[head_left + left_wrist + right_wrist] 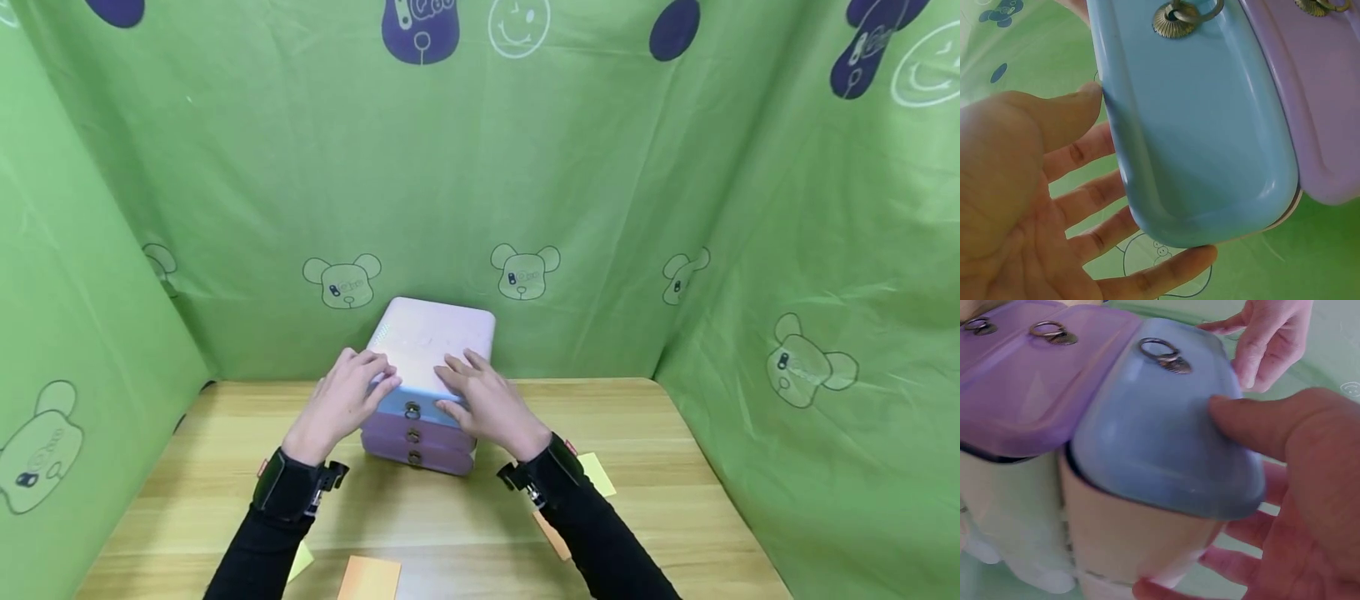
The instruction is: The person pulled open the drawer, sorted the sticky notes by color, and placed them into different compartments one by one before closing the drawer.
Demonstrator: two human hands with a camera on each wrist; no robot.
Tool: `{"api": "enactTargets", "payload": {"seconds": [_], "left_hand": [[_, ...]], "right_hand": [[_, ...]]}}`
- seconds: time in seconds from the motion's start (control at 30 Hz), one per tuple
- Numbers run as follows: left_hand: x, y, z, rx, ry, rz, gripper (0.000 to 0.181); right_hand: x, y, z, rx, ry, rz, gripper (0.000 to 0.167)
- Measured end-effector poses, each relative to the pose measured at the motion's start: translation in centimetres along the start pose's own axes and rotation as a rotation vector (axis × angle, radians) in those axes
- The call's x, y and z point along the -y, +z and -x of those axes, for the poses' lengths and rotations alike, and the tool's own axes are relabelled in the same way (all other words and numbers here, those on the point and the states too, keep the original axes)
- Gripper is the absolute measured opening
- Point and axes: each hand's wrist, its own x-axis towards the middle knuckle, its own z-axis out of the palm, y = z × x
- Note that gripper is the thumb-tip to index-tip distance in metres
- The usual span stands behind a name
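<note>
A small chest of drawers (435, 337) with a pale pink top stands near the back of the table. Its upper drawer front (1204, 137) is blue, and the two lower drawer fronts (442, 437) are purple; each carries a bronze ring pull (1054, 332). My left hand (341, 407) touches the top's front left edge, thumb at the rim of the blue front and fingers extended over the top. On the other side, my right hand (498, 408) rests fingers spread on the top, its thumb against the blue front. Neither hand is on a ring pull.
Orange sticky notes (371, 577) and yellow sticky notes (596, 473) lie on the wooden table (600, 408), some partly under the forearms. Green printed cloth (585, 167) hangs behind and at both sides, close behind the chest.
</note>
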Motion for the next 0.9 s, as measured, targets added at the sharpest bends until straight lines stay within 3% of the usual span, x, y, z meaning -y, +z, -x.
{"api": "enactTargets", "payload": {"seconds": [0.2, 0.37, 0.47, 0.6, 0.7, 0.77, 0.9], "left_hand": [[-0.1, 0.4, 0.4, -0.041, 0.007, -0.019, 0.032], [-0.1, 1.6, 1.4, -0.144, 0.028, -0.011, 0.033], [-0.3, 2.7, 2.3, -0.291, 0.065, 0.02, 0.029], [-0.9, 4.4, 3.6, -0.55, 0.138, 0.04, 0.026], [-1.4, 5.8, 4.7, -0.665, 0.169, 0.044, 0.028], [-1.7, 6.8, 5.3, -0.678, 0.163, 0.042, 0.028], [-2.0, 8.8, 6.4, -0.62, 0.104, 0.057, 0.027]], "right_hand": [[-0.6, 0.5, -0.1, 0.006, -0.026, -0.025, 0.054], [-0.4, 0.2, -0.3, 0.01, -0.034, 0.009, 0.052], [-0.4, 0.2, -0.2, 0.019, -0.028, 0.021, 0.052], [-0.4, 0.1, -0.2, 0.025, -0.023, 0.007, 0.052], [-0.4, 0.1, -0.2, 0.017, -0.023, 0.003, 0.052], [-0.4, 0.1, -0.3, 0.01, -0.022, 0.007, 0.053], [-0.3, 0.3, -0.3, 0.009, -0.014, 0.003, 0.053]]}}
